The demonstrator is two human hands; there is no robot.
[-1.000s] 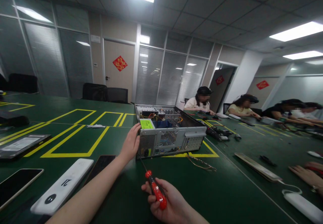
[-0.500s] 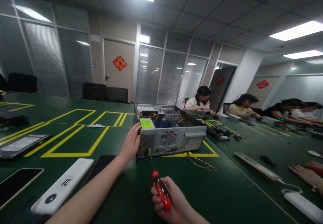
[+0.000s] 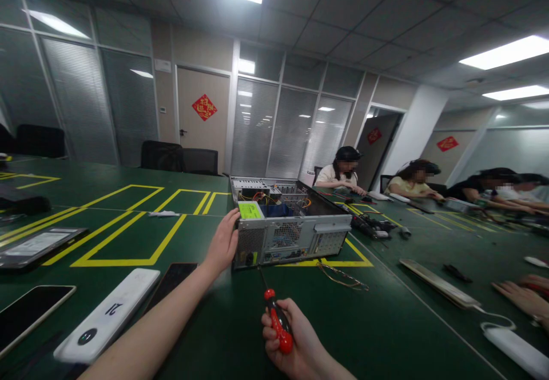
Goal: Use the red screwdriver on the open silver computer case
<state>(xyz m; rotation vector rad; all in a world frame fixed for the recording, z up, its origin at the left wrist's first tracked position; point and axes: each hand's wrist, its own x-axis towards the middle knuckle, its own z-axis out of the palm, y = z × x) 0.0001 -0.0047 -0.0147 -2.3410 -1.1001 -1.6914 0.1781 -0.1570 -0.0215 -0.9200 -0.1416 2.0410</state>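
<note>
An open computer case [image 3: 261, 240] lies on its side on the green table, its rear panel facing me. Inside, at the left corner, is a metal power supply with a bright green label [image 3: 249, 210]; coloured wires show behind it. Against the left side of the case, my left hand [image 3: 223, 242] grips the corner, some fingertips reaching the upper edge. My right hand [image 3: 300, 334] is closed around the red and black handle of a screwdriver [image 3: 278, 320]. The thin shaft points up and left at the lower left of the rear panel; whether the tip touches a screw I cannot tell.
To the left are a white device marked 21 [image 3: 107, 314], a phone [image 3: 34, 317] and a hard drive [image 3: 40, 246]. A thin cable bundle [image 3: 343, 277] lies right of the case. A power bank [image 3: 437, 283] and another person's hand [image 3: 521, 300] are farther right. Co-workers sit beyond.
My right hand and the screwdriver have shifted slightly right, and the shaft leans a little more. My left hand stays on the case, which has not visibly moved.
</note>
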